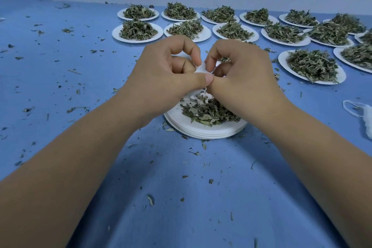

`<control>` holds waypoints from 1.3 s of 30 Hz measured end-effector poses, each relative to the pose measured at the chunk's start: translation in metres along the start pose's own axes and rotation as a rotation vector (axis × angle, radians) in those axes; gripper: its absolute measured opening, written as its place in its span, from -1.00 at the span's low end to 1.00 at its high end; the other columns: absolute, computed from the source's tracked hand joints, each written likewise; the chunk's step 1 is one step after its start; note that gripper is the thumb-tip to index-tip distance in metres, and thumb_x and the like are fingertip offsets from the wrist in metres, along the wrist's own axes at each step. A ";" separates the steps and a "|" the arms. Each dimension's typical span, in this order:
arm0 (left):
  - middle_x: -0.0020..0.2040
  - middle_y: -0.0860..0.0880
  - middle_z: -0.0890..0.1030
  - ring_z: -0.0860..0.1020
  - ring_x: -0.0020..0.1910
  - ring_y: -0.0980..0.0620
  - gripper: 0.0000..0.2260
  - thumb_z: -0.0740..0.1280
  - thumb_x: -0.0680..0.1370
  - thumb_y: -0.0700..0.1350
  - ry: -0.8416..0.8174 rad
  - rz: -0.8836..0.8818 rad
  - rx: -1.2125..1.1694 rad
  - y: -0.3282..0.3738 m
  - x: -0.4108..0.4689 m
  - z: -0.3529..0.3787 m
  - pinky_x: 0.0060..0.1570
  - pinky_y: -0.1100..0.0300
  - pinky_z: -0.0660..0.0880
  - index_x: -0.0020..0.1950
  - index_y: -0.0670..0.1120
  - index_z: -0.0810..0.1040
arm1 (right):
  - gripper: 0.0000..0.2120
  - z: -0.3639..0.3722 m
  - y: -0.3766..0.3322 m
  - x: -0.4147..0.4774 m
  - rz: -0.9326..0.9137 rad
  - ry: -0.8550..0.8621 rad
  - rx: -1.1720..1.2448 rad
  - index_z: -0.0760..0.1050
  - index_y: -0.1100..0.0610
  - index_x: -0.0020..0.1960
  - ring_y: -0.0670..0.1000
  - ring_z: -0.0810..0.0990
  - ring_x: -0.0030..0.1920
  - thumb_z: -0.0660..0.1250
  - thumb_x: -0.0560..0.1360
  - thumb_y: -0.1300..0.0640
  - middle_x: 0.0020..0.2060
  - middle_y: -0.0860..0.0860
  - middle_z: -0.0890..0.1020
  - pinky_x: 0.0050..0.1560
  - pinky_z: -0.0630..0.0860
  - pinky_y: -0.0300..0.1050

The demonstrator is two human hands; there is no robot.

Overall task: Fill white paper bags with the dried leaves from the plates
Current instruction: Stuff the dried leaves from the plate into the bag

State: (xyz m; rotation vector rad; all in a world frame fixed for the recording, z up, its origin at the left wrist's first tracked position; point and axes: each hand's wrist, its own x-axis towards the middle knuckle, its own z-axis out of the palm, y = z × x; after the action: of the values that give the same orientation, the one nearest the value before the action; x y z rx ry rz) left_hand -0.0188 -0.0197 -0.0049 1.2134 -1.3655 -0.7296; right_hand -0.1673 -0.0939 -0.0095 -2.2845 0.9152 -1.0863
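Note:
A small white paper bag (200, 69) is held up between both hands above a stack of white paper plates (201, 130) at the table's middle. My left hand (169, 72) pinches the bag with thumb and curled fingers. My right hand (239, 74) pinches its other side. Most of the bag is hidden behind my fingers. A low heap of dried green leaves (207, 111) lies on the top plate, just under my hands.
Several white plates heaped with dried leaves stand in rows at the back, such as one plate (137, 32) at back left and another plate (312, 66) at right. A white bag with a string loop (362, 116) lies at the right edge. Leaf crumbs litter the blue tablecloth (60, 78).

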 end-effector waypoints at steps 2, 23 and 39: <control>-0.53 0.08 0.43 0.34 -0.57 0.09 -0.80 0.50 0.42 -0.23 0.082 -0.005 0.071 -0.001 0.001 -0.001 -0.51 0.31 0.32 -0.15 -0.05 0.49 | -0.87 0.000 0.000 0.001 0.003 -0.004 -0.015 0.51 0.02 -0.20 -0.06 0.61 -0.36 0.46 0.37 0.14 -0.39 -0.25 0.54 -0.36 0.36 -0.40; -0.44 -0.09 0.49 0.39 -0.49 0.05 -0.88 0.39 0.50 -0.25 0.016 0.054 0.278 0.003 -0.001 -0.001 -0.38 0.29 0.38 0.01 -0.09 0.56 | -0.85 -0.002 0.006 0.004 -0.021 0.002 -0.062 0.49 0.06 -0.26 -0.20 0.41 -0.43 0.46 0.38 0.18 -0.46 -0.14 0.46 -0.38 0.29 -0.40; 0.34 0.22 0.45 0.46 0.31 0.10 -0.26 0.47 0.40 -0.21 -0.213 0.109 0.586 -0.008 0.001 -0.023 0.06 0.17 0.49 0.46 0.28 0.29 | -0.93 -0.012 0.002 0.006 0.072 -0.197 0.348 0.59 0.18 -0.10 -0.06 0.55 -0.39 0.43 0.48 0.32 -0.26 0.00 0.64 -0.31 0.49 -0.17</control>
State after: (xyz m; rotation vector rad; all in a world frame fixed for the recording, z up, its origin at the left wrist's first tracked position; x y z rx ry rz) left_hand 0.0052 -0.0181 -0.0072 1.5251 -1.8886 -0.3949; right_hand -0.1743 -0.1009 -0.0005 -2.0122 0.6661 -0.8909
